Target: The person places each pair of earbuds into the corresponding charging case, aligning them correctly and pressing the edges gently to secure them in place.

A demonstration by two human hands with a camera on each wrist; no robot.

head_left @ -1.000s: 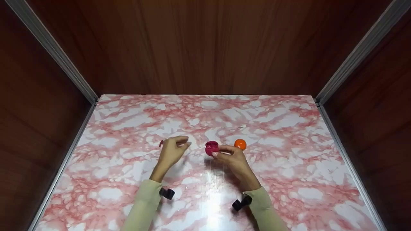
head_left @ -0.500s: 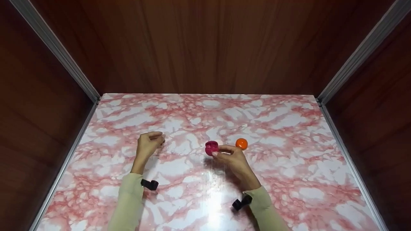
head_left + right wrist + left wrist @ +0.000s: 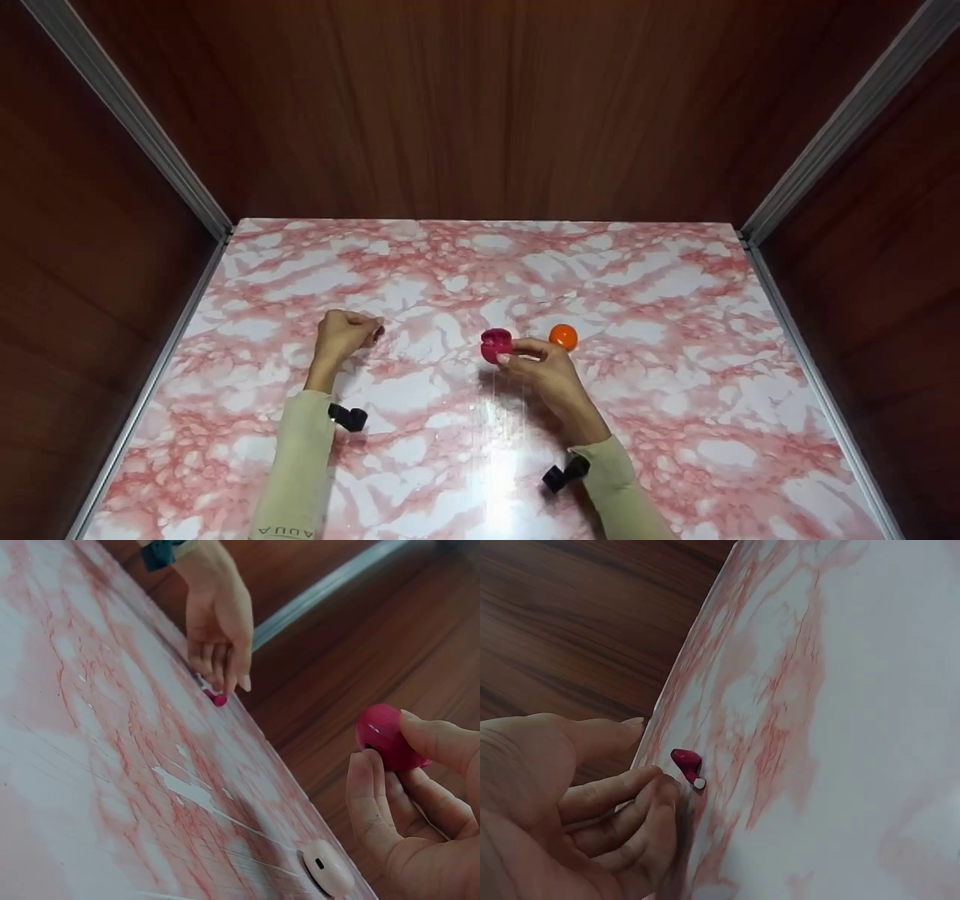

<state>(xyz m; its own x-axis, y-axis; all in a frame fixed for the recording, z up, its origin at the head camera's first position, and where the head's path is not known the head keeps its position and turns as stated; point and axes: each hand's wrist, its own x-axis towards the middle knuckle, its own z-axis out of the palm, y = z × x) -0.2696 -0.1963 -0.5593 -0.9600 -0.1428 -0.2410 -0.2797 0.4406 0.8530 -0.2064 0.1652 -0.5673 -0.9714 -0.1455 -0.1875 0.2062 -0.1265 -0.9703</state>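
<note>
My right hand (image 3: 546,369) holds a magenta earbud case (image 3: 495,347) above the table, its lid raised in the head view. Thumb and fingers pinch the rounded case (image 3: 384,739) in the right wrist view, where a small dark slot shows. At the left, my left hand (image 3: 341,336) is low over the table with loosely bent fingers. A magenta earbud (image 3: 686,763) with a pale stem tip lies at its fingertips in the left wrist view, the thumb held apart. That earbud is hidden behind the hand in the head view.
A glossy orange round object (image 3: 563,337) sits on the table just beyond my right hand. The pink-and-white marbled table (image 3: 645,420) is bounded by dark wood panels (image 3: 480,112) at the back and sides, with metal rails (image 3: 832,120) at the corners.
My left hand has moved left from near the case and come down by the earbud, its fingers bending more. The right hand stays in place with the case.
</note>
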